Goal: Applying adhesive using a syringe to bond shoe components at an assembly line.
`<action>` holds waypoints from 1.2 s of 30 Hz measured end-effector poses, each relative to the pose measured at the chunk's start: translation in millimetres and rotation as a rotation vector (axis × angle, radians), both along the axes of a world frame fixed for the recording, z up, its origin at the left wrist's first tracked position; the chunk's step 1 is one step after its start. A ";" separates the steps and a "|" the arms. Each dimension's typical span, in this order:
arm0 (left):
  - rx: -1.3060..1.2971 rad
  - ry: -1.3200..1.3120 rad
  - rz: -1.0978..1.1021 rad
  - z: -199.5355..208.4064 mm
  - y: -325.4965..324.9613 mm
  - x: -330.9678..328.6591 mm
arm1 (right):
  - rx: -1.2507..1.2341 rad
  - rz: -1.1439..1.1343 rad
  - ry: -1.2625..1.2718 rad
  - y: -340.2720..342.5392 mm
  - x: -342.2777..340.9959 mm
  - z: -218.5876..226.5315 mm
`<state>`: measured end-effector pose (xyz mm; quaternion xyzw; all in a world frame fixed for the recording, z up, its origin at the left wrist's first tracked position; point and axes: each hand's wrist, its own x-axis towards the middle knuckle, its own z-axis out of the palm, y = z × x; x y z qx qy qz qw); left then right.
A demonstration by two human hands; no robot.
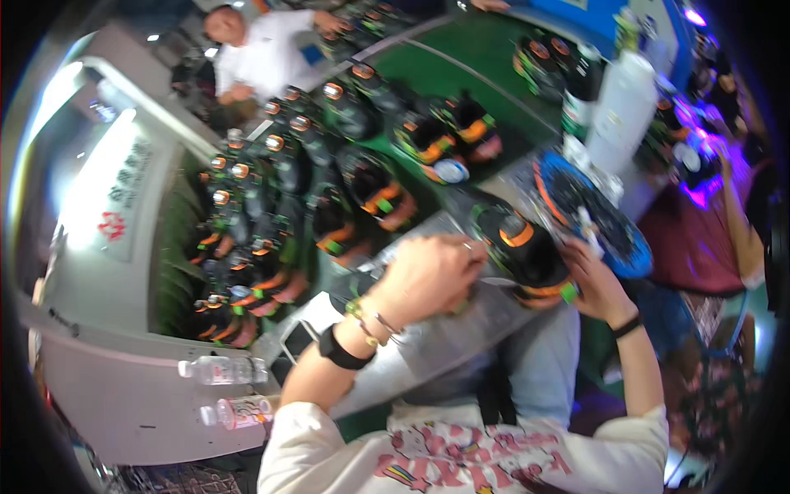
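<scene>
A rounded, orange-trimmed black shoe [533,257] is sitting between the hands at the smooth grey tabletop [411,375]. The right hand [599,284] is curving loosely beside its heel; the left hand [434,278] is bending its fingers, blur hiding whether either grip is clasping anything.

On the left, near, two clear plastic bottles [224,370] lie on their sides on a pale ledge [115,403]; beyond them a whitish panel [123,193] bears a red mark. Far left, a person in a white top [265,59] is beside the green belt [502,70]. Far right are a blue panel [576,11], a large whitish bottle [621,115] and purple light [704,169].
</scene>
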<state>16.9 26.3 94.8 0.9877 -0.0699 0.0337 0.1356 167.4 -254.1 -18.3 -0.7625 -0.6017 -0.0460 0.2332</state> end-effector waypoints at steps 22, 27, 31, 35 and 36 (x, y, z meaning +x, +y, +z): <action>-0.005 -0.168 -0.269 7.8 59.3 -21.2 | 0.376 -0.359 0.632 -66.2 -71.3 54.6; -0.088 0.178 -0.281 16.9 64.2 -17.7 | 0.539 -0.466 0.604 -77.4 -66.5 52.1; -0.087 0.134 -0.359 13.8 55.7 -11.9 | 0.674 -0.527 0.659 -74.3 -52.8 39.0; -0.137 0.132 -0.301 6.4 51.9 -19.3 | 0.609 -0.626 0.698 -76.0 -53.2 28.0; -0.147 0.118 -0.250 5.3 49.5 -24.2 | 0.558 -0.630 0.700 -77.6 -56.2 27.8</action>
